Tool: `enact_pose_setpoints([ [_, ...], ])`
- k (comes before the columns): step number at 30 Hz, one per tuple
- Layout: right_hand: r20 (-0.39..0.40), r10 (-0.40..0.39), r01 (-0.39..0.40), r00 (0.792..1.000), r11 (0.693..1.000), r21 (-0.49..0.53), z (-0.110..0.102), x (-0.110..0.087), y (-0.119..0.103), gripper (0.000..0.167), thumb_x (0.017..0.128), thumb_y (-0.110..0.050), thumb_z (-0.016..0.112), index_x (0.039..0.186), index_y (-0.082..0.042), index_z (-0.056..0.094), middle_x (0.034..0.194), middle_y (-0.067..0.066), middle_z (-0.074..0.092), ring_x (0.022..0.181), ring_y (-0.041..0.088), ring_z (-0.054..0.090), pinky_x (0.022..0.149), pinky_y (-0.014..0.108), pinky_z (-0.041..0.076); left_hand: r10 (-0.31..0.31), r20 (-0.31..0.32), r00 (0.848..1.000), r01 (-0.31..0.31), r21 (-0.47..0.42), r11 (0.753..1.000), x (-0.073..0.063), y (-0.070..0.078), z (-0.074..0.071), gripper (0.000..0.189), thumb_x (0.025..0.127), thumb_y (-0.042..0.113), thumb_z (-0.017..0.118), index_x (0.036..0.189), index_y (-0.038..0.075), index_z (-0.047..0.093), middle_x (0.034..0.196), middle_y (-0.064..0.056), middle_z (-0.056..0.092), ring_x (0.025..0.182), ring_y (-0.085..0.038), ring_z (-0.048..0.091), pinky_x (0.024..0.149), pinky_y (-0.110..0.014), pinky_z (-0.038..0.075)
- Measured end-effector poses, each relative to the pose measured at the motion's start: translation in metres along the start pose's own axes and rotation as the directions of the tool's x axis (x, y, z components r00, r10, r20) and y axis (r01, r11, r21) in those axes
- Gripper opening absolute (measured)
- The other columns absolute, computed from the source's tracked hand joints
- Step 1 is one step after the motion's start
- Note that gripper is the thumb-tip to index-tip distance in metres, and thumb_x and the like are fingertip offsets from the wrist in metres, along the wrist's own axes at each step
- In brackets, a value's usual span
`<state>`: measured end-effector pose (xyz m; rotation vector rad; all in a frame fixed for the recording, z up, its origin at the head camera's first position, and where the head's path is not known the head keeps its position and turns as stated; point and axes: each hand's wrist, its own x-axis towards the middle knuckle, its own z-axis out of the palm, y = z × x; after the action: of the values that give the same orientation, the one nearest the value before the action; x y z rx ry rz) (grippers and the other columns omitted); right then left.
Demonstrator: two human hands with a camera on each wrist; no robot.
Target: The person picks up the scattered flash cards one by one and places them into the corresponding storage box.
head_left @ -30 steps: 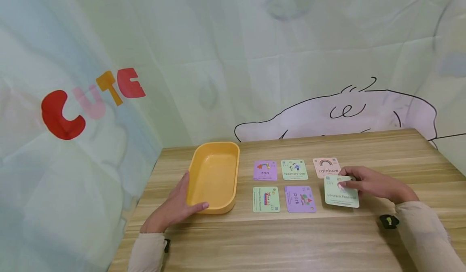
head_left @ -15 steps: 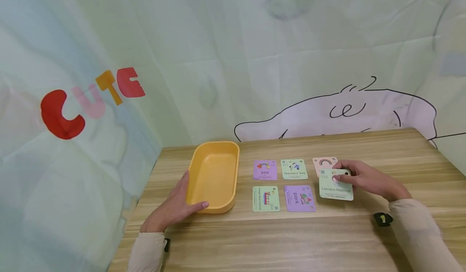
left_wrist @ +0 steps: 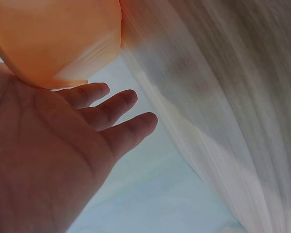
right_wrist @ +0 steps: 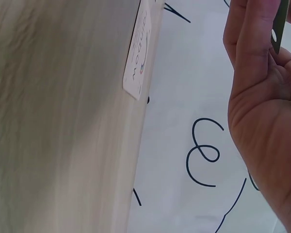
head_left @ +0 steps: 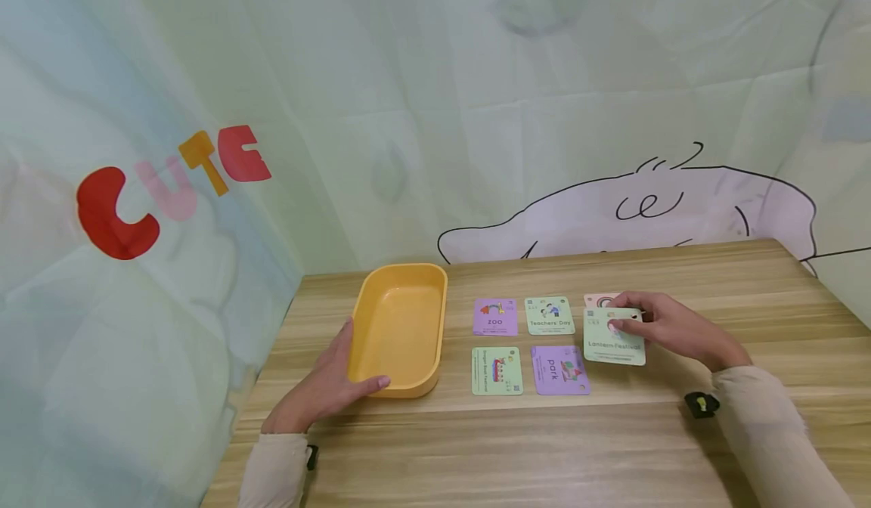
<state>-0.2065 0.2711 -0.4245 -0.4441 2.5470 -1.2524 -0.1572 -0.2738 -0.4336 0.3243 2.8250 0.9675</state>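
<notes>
My right hand point(head_left: 680, 330) pinches a pale green "Lantern Festival" flashcard point(head_left: 615, 348), thumb on its printed face. The card is tilted above the table and partly covers the pink rainbow flashcard point(head_left: 595, 301). In the right wrist view, the card point(right_wrist: 280, 26) shows edge-on between thumb and fingers. My left hand point(head_left: 320, 387) rests against the left side of a yellow-orange tray point(head_left: 441, 342), thumb lying over its near rim. Seen from the left wrist, several of the fingers point(left_wrist: 128, 136) stretch out straight beside the tray's wall point(left_wrist: 58, 39).
Left of the held card lie the zoo card point(head_left: 495, 328), the Teachers' Day card point(head_left: 550, 328), the Dragon Boat Festival card point(head_left: 485, 376) and the park card point(head_left: 547, 376). They form two rows on the wooden table point(head_left: 503, 455). A printed curtain point(head_left: 381, 115) hangs behind.
My right hand has carried the Lantern Festival card leftward and slightly toward the back, covering more of the rainbow card. The left hand and tray have stayed put.
</notes>
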Motion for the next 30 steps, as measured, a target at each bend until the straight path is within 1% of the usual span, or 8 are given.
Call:
enact_pose_setpoints([
  [3,0.003,-0.003,0.003,1.0,1.0,0.024,0.001,0.002,-0.003,0.035,0.098,-0.03,0.068,0.124,-0.006,0.062,0.112,0.011,0.063,0.089,0.021,0.061,0.07,0.033,0.054,-0.002,0.004,1.0,0.002,-0.005,1.0,0.0,0.0,0.0,0.122,0.084,0.056,0.075,0.162,0.006,-0.004,0.167,-0.024,0.006,0.152,-0.045,0.013,0.117,-0.066,0.019],
  [7,0.017,0.002,-0.003,1.0,0.998,0.064,0.003,0.006,-0.008,0.038,0.097,-0.03,0.069,0.125,-0.005,0.061,0.113,0.013,0.063,0.089,0.022,0.062,0.069,0.035,0.056,0.018,-0.002,1.0,-0.018,-0.007,1.0,0.0,0.0,0.0,0.121,0.084,0.054,0.075,0.162,0.006,-0.003,0.167,-0.023,0.008,0.151,-0.045,0.014,0.116,-0.066,0.02],
  [10,0.014,-0.003,0.002,1.0,0.998,0.067,0.006,0.009,-0.01,0.037,0.097,-0.03,0.07,0.123,-0.005,0.063,0.113,0.014,0.063,0.09,0.025,0.061,0.069,0.035,0.056,0.018,-0.003,1.0,-0.018,-0.006,1.0,0.0,0.0,0.0,0.12,0.084,0.054,0.075,0.163,0.006,-0.002,0.167,-0.023,0.008,0.151,-0.045,0.014,0.116,-0.067,0.02],
  [13,0.0,-0.019,0.019,1.0,0.999,0.029,0.008,0.012,-0.011,0.036,0.097,-0.031,0.07,0.122,-0.007,0.065,0.114,0.011,0.064,0.091,0.025,0.059,0.072,0.033,0.053,0.006,0.0,1.0,-0.006,-0.01,1.0,0.0,-0.001,0.001,0.12,0.084,0.054,0.076,0.163,0.008,-0.003,0.168,-0.022,0.007,0.151,-0.045,0.014,0.116,-0.067,0.02],
  [16,-0.005,-0.025,0.025,1.0,1.0,0.014,0.01,0.015,-0.014,0.036,0.096,-0.032,0.07,0.122,-0.008,0.065,0.112,0.01,0.065,0.091,0.026,0.058,0.072,0.033,0.052,-0.007,0.005,1.0,0.007,-0.013,1.0,0.001,-0.002,0.001,0.121,0.084,0.055,0.075,0.163,0.009,-0.004,0.168,-0.022,0.006,0.151,-0.044,0.014,0.116,-0.068,0.019],
  [19,0.003,-0.027,0.027,1.0,0.999,0.038,0.012,0.017,-0.017,0.034,0.096,-0.031,0.071,0.121,-0.008,0.065,0.108,0.011,0.066,0.089,0.026,0.059,0.07,0.035,0.055,-0.01,0.005,1.0,0.01,-0.012,1.0,0.001,-0.002,0.001,0.122,0.084,0.055,0.075,0.163,0.008,-0.005,0.168,-0.022,0.006,0.151,-0.045,0.013,0.116,-0.068,0.019],
  [24,0.01,-0.039,0.039,0.999,0.997,0.06,0.017,0.023,-0.022,0.031,0.096,-0.027,0.07,0.119,-0.008,0.065,0.104,0.011,0.065,0.087,0.026,0.06,0.068,0.038,0.057,0.006,-0.003,1.0,-0.006,-0.012,1.0,0.001,-0.002,0.001,0.12,0.085,0.053,0.076,0.163,0.007,-0.002,0.168,-0.022,0.007,0.151,-0.044,0.014,0.116,-0.067,0.019],
  [30,0.012,-0.051,0.049,0.999,0.994,0.094,0.023,0.03,-0.027,0.029,0.097,-0.025,0.07,0.12,-0.008,0.067,0.102,0.011,0.067,0.086,0.025,0.061,0.068,0.037,0.057,0.008,0.0,1.0,-0.008,-0.018,1.0,0.001,0.0,0.0,0.119,0.085,0.052,0.076,0.163,0.008,-0.002,0.168,-0.021,0.007,0.152,-0.043,0.013,0.116,-0.067,0.018],
])
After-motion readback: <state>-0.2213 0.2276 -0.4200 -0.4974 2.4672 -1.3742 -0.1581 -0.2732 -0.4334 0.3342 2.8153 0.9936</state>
